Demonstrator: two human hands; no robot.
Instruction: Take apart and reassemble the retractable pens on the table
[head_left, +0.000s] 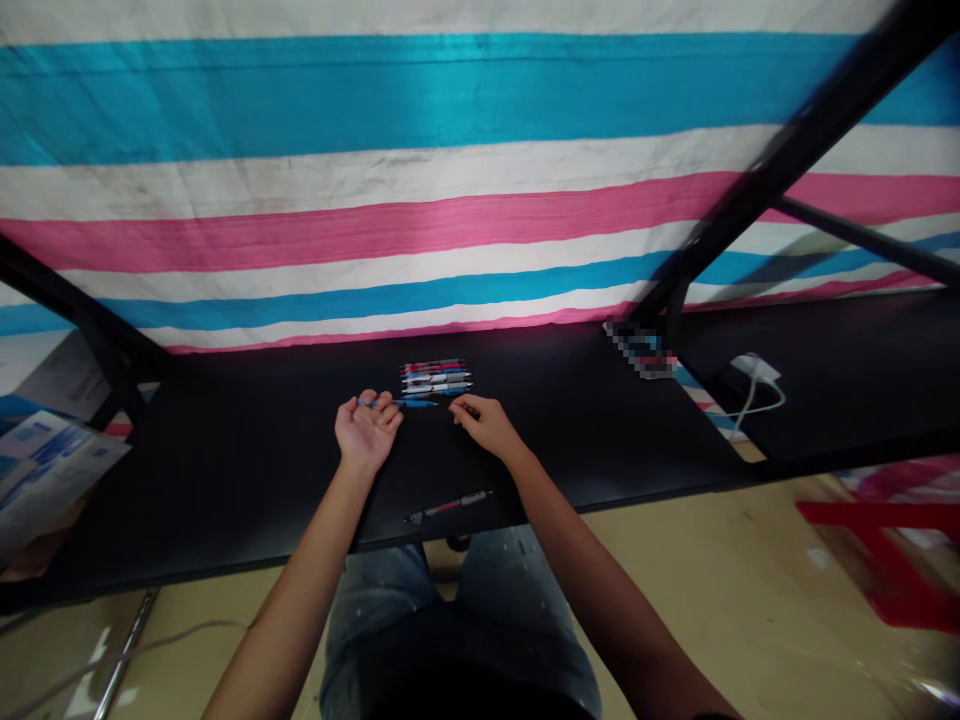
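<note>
A: Nearest first. Clock centred on the tabletop, person at six.

B: At six, legs in faded blue denim jeans [517, 580], partly under the near edge of a long matt-black tabletop [247, 470]. Just inside that edge, one slim grey-and-red pen [450, 507], lying slightly aslant, alone.

A: And the grip?

B: Farther in. Left hand [367, 435] palm up, fingers curled in on one end of a slim blue pen [420, 403]; its free end points to three. Right hand [484, 425] faces it, just beyond that free end, thumb and fingers drawn close. Cannot tell whether the tips meet or pinch anything.

A: Off to nine?

B: Loose printed papers, white and blue [56, 460].

A: Beyond the fingers?

B: Toward twelve, a close row of slim pens in red, white, blue and grey [436, 378], side by side, just past the blue one. Near three, on a neighbouring black surface [847, 370], a small white block with a pale cable [756, 368]. At two, by the far edge, a small blurred-out object [641, 350]; cannot name it.

A: Farthest?

B: Twelve: a hanging sheet striped white, blue and pink [420, 100].
</note>
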